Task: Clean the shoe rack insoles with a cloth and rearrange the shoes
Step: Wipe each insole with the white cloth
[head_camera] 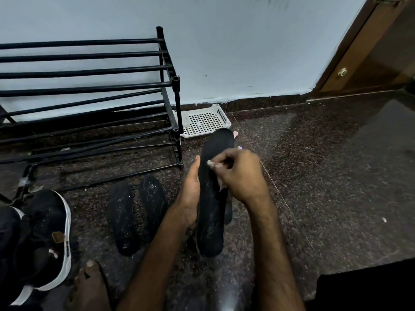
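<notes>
I hold a black insole (212, 198) upright above the floor. My left hand (190, 194) grips its left edge near the middle. My right hand (238, 173) is curled against the insole's upper face, pinching a small pale cloth (211, 163) that mostly hides in the fingers. Two more black insoles (122, 217) (152, 199) lie flat on the floor to the left, marked with whitish scuffs. The black metal shoe rack (170, 86) stands bare against the wall at upper left. A black shoe with a white sole (51, 239) sits at lower left.
A white perforated plastic tray (203, 121) lies on the floor by the rack's right leg. My bare foot (89, 286) shows at the bottom edge. The dark speckled granite floor (325, 164) stretches right toward a brown wooden door (368, 61).
</notes>
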`<action>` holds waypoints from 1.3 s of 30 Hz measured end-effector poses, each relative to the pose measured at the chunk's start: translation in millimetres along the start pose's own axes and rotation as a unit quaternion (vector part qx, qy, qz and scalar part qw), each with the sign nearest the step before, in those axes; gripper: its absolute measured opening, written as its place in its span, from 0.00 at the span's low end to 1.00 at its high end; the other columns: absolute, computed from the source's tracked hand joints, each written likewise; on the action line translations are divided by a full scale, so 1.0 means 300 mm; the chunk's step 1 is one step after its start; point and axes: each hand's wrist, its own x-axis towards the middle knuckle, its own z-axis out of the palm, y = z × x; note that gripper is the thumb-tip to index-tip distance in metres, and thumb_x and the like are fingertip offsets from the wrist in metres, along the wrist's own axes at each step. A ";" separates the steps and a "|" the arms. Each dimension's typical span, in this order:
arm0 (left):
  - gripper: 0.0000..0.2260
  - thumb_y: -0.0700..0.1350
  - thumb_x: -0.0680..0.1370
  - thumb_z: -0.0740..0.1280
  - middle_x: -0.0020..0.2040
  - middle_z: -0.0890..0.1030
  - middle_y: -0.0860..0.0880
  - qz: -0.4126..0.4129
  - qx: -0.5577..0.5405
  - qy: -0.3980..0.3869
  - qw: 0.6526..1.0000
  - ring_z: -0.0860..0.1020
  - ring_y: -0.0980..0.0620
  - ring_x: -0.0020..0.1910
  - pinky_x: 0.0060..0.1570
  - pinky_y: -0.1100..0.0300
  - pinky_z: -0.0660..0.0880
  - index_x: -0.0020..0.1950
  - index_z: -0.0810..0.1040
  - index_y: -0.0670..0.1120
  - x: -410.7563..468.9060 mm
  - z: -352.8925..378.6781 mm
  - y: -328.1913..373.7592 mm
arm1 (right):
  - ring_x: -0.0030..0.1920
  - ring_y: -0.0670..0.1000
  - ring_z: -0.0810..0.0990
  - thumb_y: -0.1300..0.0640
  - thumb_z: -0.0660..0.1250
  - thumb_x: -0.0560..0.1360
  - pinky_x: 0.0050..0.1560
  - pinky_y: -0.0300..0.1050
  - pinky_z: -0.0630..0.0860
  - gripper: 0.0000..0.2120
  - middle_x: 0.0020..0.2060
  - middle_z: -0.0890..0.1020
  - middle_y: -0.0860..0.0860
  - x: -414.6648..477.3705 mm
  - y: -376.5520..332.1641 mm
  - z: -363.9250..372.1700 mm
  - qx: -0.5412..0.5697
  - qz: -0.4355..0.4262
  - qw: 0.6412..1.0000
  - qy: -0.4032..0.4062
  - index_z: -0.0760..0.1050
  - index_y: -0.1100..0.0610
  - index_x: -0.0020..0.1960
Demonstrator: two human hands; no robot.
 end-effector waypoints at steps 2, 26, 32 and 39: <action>0.32 0.63 0.82 0.49 0.51 0.85 0.43 0.004 0.000 -0.001 1.000 0.83 0.49 0.50 0.58 0.55 0.74 0.52 0.86 0.43 -0.004 -0.001 0.005 | 0.33 0.41 0.80 0.57 0.76 0.72 0.37 0.30 0.75 0.03 0.34 0.84 0.47 -0.004 -0.006 -0.003 0.004 0.001 0.999 -0.039 0.84 0.56 0.42; 0.30 0.64 0.81 0.51 0.42 0.83 0.45 0.005 0.040 -0.005 0.999 0.79 0.48 0.41 0.41 0.55 0.75 0.49 0.86 0.45 -0.027 0.012 -0.005 | 0.43 0.45 0.81 0.58 0.73 0.74 0.50 0.39 0.80 0.04 0.45 0.83 0.48 0.048 0.012 0.002 -0.073 -0.034 0.994 0.071 0.83 0.56 0.48; 0.33 0.66 0.80 0.50 0.37 0.81 0.42 -0.001 0.071 -0.038 0.997 0.79 0.47 0.32 0.34 0.56 0.76 0.48 0.86 0.43 -0.011 -0.007 0.003 | 0.43 0.44 0.81 0.58 0.74 0.73 0.50 0.39 0.79 0.02 0.43 0.83 0.47 0.040 0.046 -0.052 -0.075 -0.057 0.994 0.052 0.84 0.55 0.46; 0.33 0.66 0.81 0.49 0.38 0.82 0.43 -0.001 0.051 -0.040 0.998 0.80 0.47 0.32 0.34 0.57 0.76 0.48 0.85 0.43 -0.004 -0.010 0.002 | 0.41 0.45 0.81 0.58 0.74 0.72 0.49 0.44 0.80 0.01 0.41 0.83 0.47 0.030 0.070 -0.021 -0.090 -0.032 0.991 0.099 0.83 0.54 0.44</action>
